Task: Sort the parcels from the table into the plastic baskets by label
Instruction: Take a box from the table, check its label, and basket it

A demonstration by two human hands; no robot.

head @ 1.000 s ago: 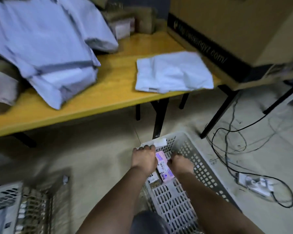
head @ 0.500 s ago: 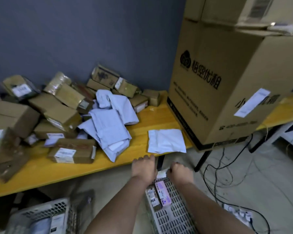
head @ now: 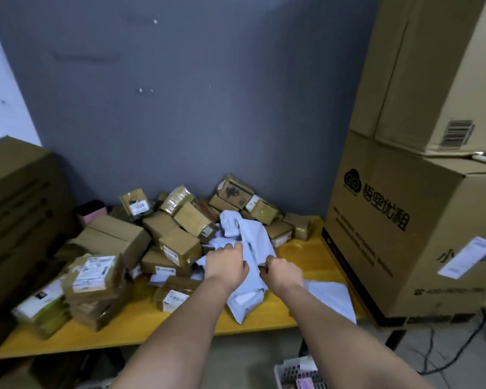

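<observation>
- The left hand (head: 227,266) lay on the crumpled pale blue plastic mailer bags (head: 246,242) in the middle of the yellow wooden counter (head: 152,329); its fingers pointed forward over the top bag, and I could not tell if they already pinched it.
- The right hand (head: 282,272) was curled at the right edge of the same pile, and it seemed to pinch a fold of the plastic.
- The bags overlapped each other, so one pull could drag two or three together and mix the labels.
- The brown cardboard parcels (head: 180,242) were heaped loosely just behind and to the left of the bags. If a bag was caught under them, a box could slide off the pile.
- One flat pale blue mailer (head: 330,299) lay near the front edge of the counter, at the right forearm; a sweep of the arm could push it to the floor.
- The white plastic basket (head: 285,370) was low on the floor and only its corner showed, so a drop without looking might miss it.
</observation>
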